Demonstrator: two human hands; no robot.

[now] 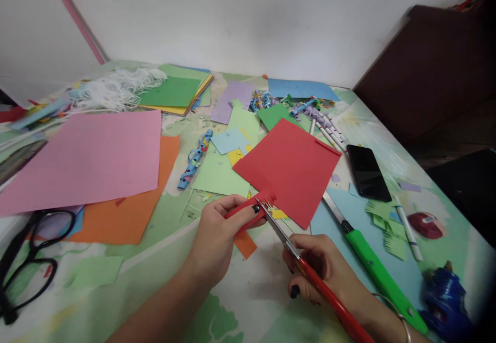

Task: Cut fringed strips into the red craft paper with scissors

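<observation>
A strip of red paper [241, 217] is pinched between the thumb and fingers of my left hand [217, 237], and its far end is cut into a thin fringe. My right hand [323, 265] grips red-handled scissors [284, 239], whose blade tips meet the strip beside my left thumb. Just beyond both hands lies a large red paper sheet [290, 165]. Below the strip rests a small orange paper piece [245, 245], with a yellow scrap [278, 213] near the blades.
Right of my hands lie a green-handled cutter [382, 276], a black phone [368, 172] and a dark blue object [445, 299]. Pink paper [104, 159] and black glasses [33, 250] lie left. White string [116, 90] and stacked coloured paper [174, 90] sit at the back.
</observation>
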